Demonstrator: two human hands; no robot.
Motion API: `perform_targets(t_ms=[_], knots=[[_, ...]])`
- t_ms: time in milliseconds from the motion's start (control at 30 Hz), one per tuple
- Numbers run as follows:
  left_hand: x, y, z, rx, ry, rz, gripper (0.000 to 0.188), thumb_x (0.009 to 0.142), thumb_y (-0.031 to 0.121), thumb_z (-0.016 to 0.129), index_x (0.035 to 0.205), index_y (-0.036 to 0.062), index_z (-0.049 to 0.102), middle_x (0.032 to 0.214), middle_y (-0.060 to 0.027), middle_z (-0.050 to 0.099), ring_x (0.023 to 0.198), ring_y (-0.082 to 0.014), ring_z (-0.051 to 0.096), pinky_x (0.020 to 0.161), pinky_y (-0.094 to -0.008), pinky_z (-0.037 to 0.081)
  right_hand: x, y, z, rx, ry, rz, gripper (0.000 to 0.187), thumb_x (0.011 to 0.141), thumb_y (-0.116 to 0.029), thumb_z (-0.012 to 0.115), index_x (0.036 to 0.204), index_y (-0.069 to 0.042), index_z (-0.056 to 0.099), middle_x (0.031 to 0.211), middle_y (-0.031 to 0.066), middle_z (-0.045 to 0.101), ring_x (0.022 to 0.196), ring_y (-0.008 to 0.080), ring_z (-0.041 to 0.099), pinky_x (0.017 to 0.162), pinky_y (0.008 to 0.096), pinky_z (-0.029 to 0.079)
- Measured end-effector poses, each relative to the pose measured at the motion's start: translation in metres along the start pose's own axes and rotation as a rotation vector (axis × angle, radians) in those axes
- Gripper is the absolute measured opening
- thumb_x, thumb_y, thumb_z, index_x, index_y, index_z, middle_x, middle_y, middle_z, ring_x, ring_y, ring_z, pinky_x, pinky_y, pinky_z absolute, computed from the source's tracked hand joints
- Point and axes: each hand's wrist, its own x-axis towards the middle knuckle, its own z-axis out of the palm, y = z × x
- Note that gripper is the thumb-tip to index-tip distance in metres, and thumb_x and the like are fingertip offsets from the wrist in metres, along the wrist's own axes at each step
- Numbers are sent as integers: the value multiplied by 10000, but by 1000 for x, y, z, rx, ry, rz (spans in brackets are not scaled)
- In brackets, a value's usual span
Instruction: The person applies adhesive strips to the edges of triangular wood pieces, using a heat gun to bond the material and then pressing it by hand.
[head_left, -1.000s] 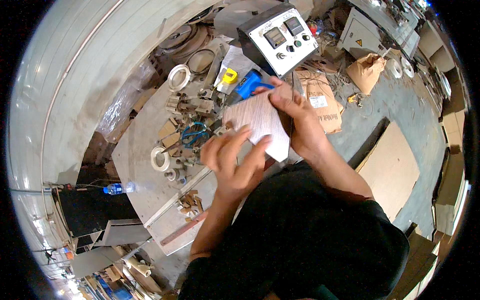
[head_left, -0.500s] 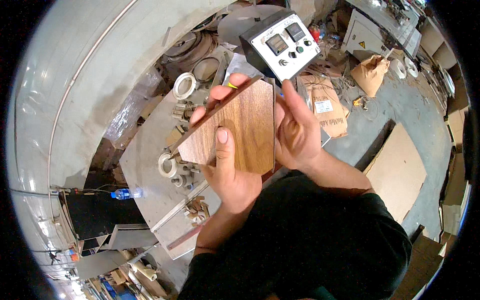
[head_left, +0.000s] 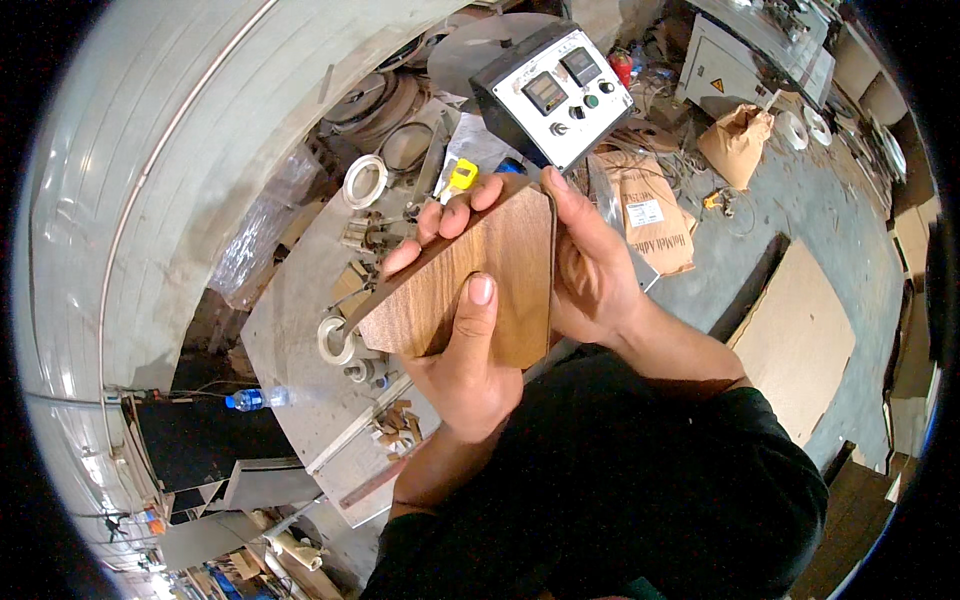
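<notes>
In front of me is a brown wood-grain board [head_left: 515,270] with angled corners and a thin dark edge. My left hand [head_left: 468,375] is closed on it, its thumb flat on the face and its fingertips hooked over the upper-left edge. Along the right edge lies my right hand [head_left: 598,280], gripping the board with the thumb pointing up near the top corner. The board hides the other fingers of that hand. Just beyond my left fingertips, a yellow tape measure [head_left: 461,175] lies on the worktable [head_left: 290,330].
A control box [head_left: 590,115] with displays and knobs stands beyond the board. White rings [head_left: 365,180], metal fittings and wood scraps [head_left: 398,425] lie on the table. A blue-capped bottle [head_left: 245,399] is at left. Brown paper sacks [head_left: 655,225] and a cardboard sheet [head_left: 797,335] are at right.
The board has tipped and come slightly lower in both hands. My left thumb sits farther right on its face. The tape measure shows more fully beyond my fingers.
</notes>
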Motion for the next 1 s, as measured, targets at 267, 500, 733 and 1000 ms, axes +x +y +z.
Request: perform_targets(t_ms=[267,500,733,1000], knots=[[6,4,-5,-53,21,-75,504,961,51,588,1402,88,346,1460,-151,434,1422,-329,391,1230,-530,275,0,7,14,-23,-16,-20,580,1097,-551,323,1364,-66,496,1375,164,570,1327,321,536,1158,480,399],[8,-1,1,-105,-3,-16,471,992,96,560,1406,83,336,1485,-154,436,1438,-336,389,1229,-511,277,0,14,13,-55,-43,-47,609,1101,-509,362,1464,-23,422,1426,172,541,1351,316,524,1174,441,391],[9,-2,3,-250,83,-63,429,983,30,580,1377,72,414,1433,-130,515,1424,-340,433,1202,-542,331,3,18,14,-143,-113,-156,655,1096,-468,404,1547,-1,318,1470,185,500,1367,341,505,1186,441,367],[11,8,4,-311,120,-216,403,1012,129,555,1390,131,415,1483,-79,480,1457,-288,399,1220,-492,311,-10,17,5,-246,-68,-59,720,1089,-421,452,1610,8,202,1613,167,355,1492,326,358,1231,441,279]])
